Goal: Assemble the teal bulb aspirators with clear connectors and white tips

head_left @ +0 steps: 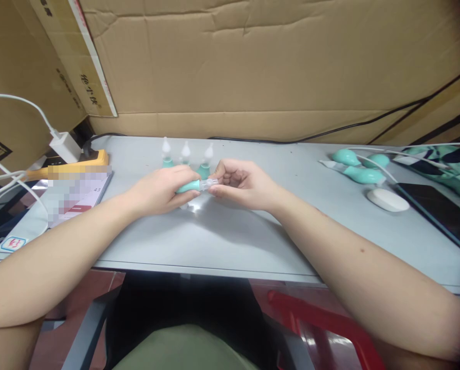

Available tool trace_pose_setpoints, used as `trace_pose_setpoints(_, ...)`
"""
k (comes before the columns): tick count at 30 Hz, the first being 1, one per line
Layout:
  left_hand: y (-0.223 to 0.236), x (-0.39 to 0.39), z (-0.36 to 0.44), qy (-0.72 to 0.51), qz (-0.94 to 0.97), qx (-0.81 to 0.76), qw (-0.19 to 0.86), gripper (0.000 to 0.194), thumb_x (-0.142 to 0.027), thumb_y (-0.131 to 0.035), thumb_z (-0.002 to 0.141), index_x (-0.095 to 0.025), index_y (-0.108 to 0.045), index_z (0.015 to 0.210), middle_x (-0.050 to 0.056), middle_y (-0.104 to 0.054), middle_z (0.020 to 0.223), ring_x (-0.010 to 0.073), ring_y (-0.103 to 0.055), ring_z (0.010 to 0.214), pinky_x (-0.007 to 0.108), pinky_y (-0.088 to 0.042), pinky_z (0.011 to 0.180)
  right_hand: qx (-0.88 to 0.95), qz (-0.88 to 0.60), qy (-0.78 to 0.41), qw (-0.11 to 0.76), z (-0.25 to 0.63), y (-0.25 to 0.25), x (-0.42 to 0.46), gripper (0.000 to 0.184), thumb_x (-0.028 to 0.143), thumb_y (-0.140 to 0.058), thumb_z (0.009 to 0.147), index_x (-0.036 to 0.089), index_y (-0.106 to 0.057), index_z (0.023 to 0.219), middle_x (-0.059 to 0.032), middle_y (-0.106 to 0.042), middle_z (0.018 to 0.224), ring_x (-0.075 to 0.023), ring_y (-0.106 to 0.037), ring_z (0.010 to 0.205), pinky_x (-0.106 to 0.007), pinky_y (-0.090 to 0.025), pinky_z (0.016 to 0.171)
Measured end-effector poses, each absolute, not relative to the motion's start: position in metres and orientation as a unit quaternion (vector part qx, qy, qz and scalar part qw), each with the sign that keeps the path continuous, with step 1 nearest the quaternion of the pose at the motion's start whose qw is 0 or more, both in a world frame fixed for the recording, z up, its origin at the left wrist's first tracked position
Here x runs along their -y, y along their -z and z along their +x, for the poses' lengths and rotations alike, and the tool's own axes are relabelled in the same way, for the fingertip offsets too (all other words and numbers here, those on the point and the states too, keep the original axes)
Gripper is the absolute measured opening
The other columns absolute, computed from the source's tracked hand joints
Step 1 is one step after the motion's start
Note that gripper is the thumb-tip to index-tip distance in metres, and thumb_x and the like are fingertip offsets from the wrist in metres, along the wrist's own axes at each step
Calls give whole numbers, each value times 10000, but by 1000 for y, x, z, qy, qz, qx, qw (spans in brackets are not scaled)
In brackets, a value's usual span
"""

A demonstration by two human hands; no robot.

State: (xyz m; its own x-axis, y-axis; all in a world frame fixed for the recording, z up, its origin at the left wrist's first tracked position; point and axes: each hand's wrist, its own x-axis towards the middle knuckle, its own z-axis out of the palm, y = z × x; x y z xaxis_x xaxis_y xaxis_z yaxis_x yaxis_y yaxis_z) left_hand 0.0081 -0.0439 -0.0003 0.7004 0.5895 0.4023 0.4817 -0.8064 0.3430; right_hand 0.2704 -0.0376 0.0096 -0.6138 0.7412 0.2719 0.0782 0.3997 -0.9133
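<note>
My left hand (pixel 161 191) is closed round a teal rubber bulb (pixel 188 186), held sideways just above the grey table (pixel 222 241). My right hand (pixel 240 184) pinches the clear plastic tip (pixel 209 183) at the bulb's right end. Both hands meet at the middle of the table. Right behind them stand three finished teal bulbs with white tips (pixel 185 155), upright in a row.
Loose teal bulbs (pixel 363 174) and a white mouse (pixel 387 199) lie at the right, beside a dark tablet (pixel 441 213). A yellow power strip (pixel 77 159) with a white charger (pixel 65 146) and papers (pixel 75 198) sit at the left. Cardboard walls (pixel 253 67) close off the back.
</note>
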Motion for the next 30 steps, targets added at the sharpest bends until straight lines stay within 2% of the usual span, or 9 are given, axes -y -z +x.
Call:
trace_pose_setpoints(12,-1,48,11,-275,903,-316,94,317,-448,-544,1094,-182,-698,1169,87,-725,1029,224,-671,934,329,-492,791,770,-267,-421,399,264,-5,44,494,601,-909,875,228,-587,844,-15,-695,791,-144,-626,708,-294,-523,662)
trace_pose_setpoints(16,-1,48,12,-276,903,-317,87,313,-429,-545,1092,-172,-703,1171,89,-726,1025,226,-668,928,331,-485,787,773,-259,-420,399,264,-5,45,467,573,-893,903,224,-587,852,-13,-692,794,-133,-617,695,-287,-514,659)
trace_pose_setpoints(23,-1,50,13,-277,900,-327,82,336,-457,-538,1096,-174,-707,1160,94,-742,1037,227,-668,930,334,-490,796,766,-263,-427,403,261,-1,44,515,603,-934,848,224,-585,845,-15,-694,812,-142,-620,718,-291,-528,680)
trace_pose_setpoints(27,-1,48,12,-274,904,-316,86,336,-459,-552,1083,-172,-720,1137,94,-752,1013,221,-673,901,331,-487,777,754,-268,-459,387,258,0,45,498,565,-965,823,218,-613,877,-10,-697,811,-142,-640,724,-286,-545,691)
trace_pose_setpoints(30,-6,48,10,-325,892,-303,80,280,-424,-613,1048,-173,-735,1069,63,-749,933,192,-666,837,314,-490,772,737,-274,-480,389,253,0,45,442,518,-914,884,221,-593,945,15,-666,798,-129,-637,705,-273,-532,677)
